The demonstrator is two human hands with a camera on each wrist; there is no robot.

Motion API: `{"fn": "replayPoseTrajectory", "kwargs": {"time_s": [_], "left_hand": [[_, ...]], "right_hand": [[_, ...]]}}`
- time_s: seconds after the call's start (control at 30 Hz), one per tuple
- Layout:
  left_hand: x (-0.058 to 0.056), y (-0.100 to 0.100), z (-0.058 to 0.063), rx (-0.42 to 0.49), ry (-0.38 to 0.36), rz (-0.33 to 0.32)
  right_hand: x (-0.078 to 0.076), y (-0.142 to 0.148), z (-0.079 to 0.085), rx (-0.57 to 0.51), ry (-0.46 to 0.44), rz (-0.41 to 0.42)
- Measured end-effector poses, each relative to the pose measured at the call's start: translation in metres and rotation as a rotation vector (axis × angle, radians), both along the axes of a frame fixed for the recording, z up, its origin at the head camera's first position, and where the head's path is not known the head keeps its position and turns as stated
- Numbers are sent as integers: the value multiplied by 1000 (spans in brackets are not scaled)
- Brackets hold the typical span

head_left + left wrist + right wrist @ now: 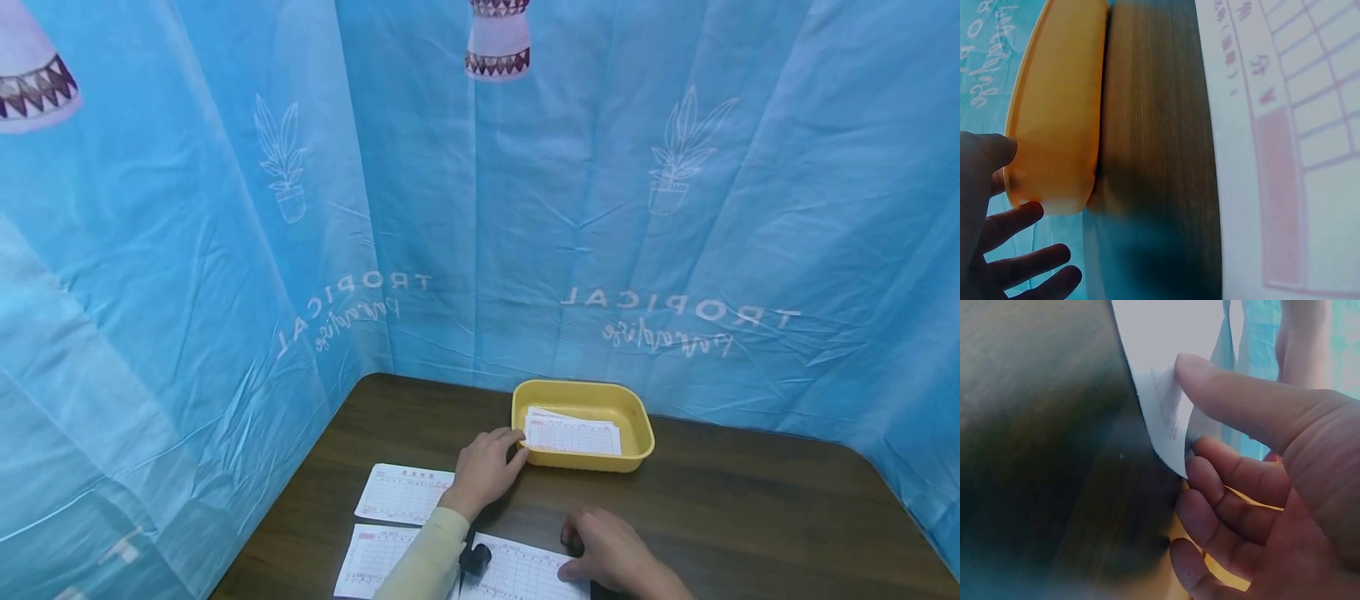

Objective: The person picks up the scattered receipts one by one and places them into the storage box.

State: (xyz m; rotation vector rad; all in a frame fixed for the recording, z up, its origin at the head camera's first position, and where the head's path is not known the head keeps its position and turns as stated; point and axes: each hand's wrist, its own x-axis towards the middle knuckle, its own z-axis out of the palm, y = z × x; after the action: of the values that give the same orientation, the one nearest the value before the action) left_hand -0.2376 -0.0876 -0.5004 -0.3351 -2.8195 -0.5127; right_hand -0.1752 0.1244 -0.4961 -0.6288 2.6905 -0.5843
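Note:
At the left end of a yellow plastic basket (640, 429), my left hand (486, 468) holds the rim between thumb and index finger. The other fingers spread apart below the rim in the left wrist view. Several printed forms (573, 436) lie stacked in the basket. My right hand (611, 552) pinches the corner of a ruled paper form (521, 571) at the table's front. In the right wrist view the thumb lies on this form (1172, 331), its corner bent, and the other fingers curl at its edge.
Two more paper forms, one upper (401, 492) and one lower (371, 558), lie on the dark wooden table (750, 500) at the left, partly covered by the left arm. A blue printed curtain (525, 208) hangs round the table. A small black object (476, 558) is at the left wrist.

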Motion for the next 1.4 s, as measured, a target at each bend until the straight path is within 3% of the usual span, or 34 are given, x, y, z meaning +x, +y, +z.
{"fn": "replayPoseTrajectory", "kwargs": {"time_s": [0.2,0.47,0.83,1.07,1.4], "left_hand": [[3,0,-1,1,-10,1],[3,0,-2,5,-20,8],[3,1,-4,6,-20,5],[3,2,-5,5,-16,2],[1,0,-2,21,4,-7]], "right_hand": [[3,-1,-1,12,2,32],[5,-4,-3,18,-46,7],[10,-2,-5,-52,76,118],[10,-6,-6,-53,14,80],[9,-3,-6,-177,-46,88]]}}
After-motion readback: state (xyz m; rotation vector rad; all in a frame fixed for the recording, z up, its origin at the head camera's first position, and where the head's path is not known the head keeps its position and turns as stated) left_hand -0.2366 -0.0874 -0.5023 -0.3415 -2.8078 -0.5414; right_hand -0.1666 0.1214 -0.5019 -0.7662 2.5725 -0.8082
